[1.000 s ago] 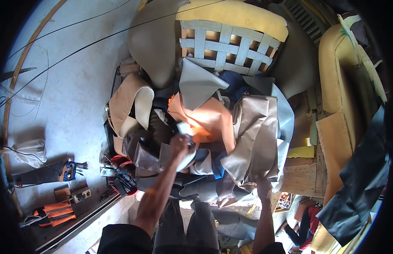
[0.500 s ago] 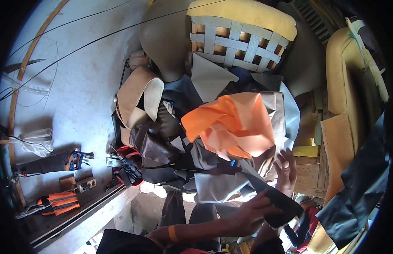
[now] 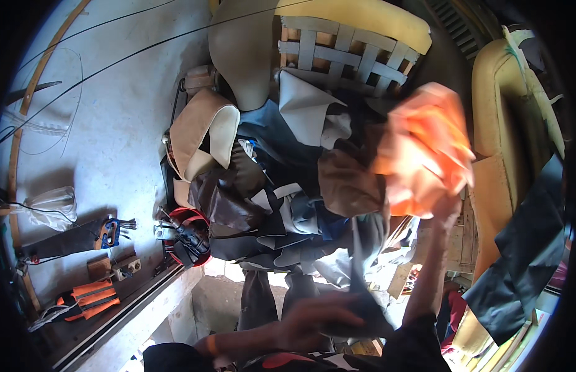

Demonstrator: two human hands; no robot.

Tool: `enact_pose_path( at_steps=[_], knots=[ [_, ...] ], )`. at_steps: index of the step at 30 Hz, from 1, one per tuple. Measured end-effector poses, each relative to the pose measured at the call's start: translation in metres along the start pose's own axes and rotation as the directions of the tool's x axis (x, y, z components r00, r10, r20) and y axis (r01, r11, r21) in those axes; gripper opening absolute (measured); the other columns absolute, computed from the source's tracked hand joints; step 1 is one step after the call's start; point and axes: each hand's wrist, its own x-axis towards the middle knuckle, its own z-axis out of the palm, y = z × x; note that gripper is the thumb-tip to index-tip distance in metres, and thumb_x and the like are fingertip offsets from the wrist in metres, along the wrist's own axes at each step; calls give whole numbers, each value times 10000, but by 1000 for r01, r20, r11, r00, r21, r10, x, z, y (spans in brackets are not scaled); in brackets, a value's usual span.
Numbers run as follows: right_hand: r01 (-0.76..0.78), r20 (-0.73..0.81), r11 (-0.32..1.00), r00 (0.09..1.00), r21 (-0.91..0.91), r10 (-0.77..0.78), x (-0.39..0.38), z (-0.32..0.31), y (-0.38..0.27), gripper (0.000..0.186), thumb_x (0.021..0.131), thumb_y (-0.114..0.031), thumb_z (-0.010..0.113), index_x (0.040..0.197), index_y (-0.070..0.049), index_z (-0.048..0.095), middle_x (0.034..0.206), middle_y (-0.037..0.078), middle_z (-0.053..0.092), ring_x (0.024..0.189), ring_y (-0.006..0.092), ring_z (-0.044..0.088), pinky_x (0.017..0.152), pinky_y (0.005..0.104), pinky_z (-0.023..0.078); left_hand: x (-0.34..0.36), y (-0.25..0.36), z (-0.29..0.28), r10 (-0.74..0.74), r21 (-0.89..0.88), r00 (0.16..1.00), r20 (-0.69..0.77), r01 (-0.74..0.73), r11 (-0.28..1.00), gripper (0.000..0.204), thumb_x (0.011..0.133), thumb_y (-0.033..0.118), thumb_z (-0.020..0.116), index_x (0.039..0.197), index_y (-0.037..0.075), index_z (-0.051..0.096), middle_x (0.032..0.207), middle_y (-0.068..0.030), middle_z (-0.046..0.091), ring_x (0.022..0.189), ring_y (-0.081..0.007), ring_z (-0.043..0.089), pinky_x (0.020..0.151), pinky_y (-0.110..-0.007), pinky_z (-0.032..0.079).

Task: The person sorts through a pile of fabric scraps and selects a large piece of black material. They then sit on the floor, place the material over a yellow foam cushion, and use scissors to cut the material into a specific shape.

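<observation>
A crumpled orange sheet of upholstery material (image 3: 427,146) hangs raised at the right, blurred by motion. My right hand (image 3: 446,208) grips its lower edge, the fingers mostly hidden by the sheet. Low in the middle, my left hand (image 3: 319,316) is smeared by motion and closed on a dark grey piece of upholstery material (image 3: 360,307), whose narrow end points upward. Beyond both hands spreads a heap of scraps: a brown piece (image 3: 350,180) beside the orange sheet, a light grey piece (image 3: 303,105) farther back, and a dark brown shiny piece (image 3: 223,208) to the left.
A seat frame (image 3: 343,53) with woven grey webbing and yellow foam stands at the back. Yellow foam padding (image 3: 492,111) and a black sheet (image 3: 517,266) line the right. At the left are a red container of tools (image 3: 188,239), a handsaw (image 3: 71,239) and a ledge (image 3: 123,316).
My right hand has lifted the orange sheet off the heap, up and to the right, uncovering the brown piece. My left hand has drawn back leftward with the dark grey piece.
</observation>
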Motion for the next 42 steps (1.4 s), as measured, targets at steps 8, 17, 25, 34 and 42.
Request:
enact_pose_path(
  at_steps=[8, 17, 25, 34, 42],
  knots=[
    [-389, -391, 738, 902, -552, 183, -38, -250, 212, 374, 932, -242, 590, 1232, -20, 592, 923, 122, 681, 725, 256, 701, 563, 414, 560, -153, 30, -177, 32, -44, 425, -904, -169, 985, 352, 1057, 271, 526, 1325, 45, 551, 1224, -102, 634, 1090, -214, 621, 1010, -454, 463],
    [-878, 97, 392, 380, -276, 920, -165, -47, 106, 535, 976, -541, 527, 1367, -180, 478, 1097, 99, 624, 777, 259, 695, 588, 397, 581, -204, 96, -201, 168, 162, 59, -984, -91, 983, 274, 1036, 323, 584, 1216, 119, 608, 1159, -40, 681, 1074, -163, 616, 1016, -433, 432],
    [-340, 395, 799, 731, -496, 556, -165, 70, -113, 187, 919, -208, 636, 946, -44, 719, 872, 117, 689, 749, 235, 690, 668, 374, 546, -213, 98, -189, 215, 214, 17, -976, -50, 976, 311, 1039, 340, 578, 1249, 112, 591, 1192, -55, 645, 1078, -180, 578, 973, -403, 403],
    [320, 756, 902, 655, -290, 11, -124, 301, 14, 426, 878, -143, 681, 1279, -19, 606, 1472, 372, 383, 1256, 525, 509, 1058, 487, 457, -248, 165, -166, 406, 405, -7, -914, 56, 913, 384, 1074, 358, 490, 1277, 37, 542, 1245, -111, 573, 1171, -210, 529, 1070, -430, 377],
    [-31, 192, 999, 981, -19, 35, -66, 167, -57, 805, 928, -303, 669, 1574, -31, 271, 1520, 209, 440, 1395, 322, 450, 1113, 411, 426, -231, 200, -130, 574, 579, -313, -757, 84, 811, 561, 1027, 473, 533, 1394, 53, 476, 1369, -154, 521, 1292, -254, 477, 1088, -491, 431]
  ],
)
